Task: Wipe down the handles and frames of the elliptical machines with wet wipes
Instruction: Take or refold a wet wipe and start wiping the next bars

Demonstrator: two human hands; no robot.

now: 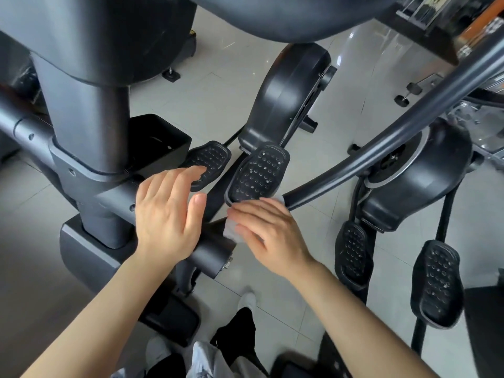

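Near: left hand (166, 214) lies flat, fingers straight, on the dark frame bar (210, 255). Just right, right hand (268, 230) holds a wet wipe (231, 231) under its fingers, beside the bar end. Farther: 2 studded pedals (257, 173), curved handle (381, 148) to the right.

Left hand (166, 214) hovers over the frame tube (210, 253), right of the upright column (87, 126). Right hand (268, 236), just beside it on the right, holds a wet wipe (231, 230) near the curved handle (368, 156) end. Two pedals (257, 173) lie beyond the hands; a second machine's pedals (436, 282) lie far right on the floor (212, 99).
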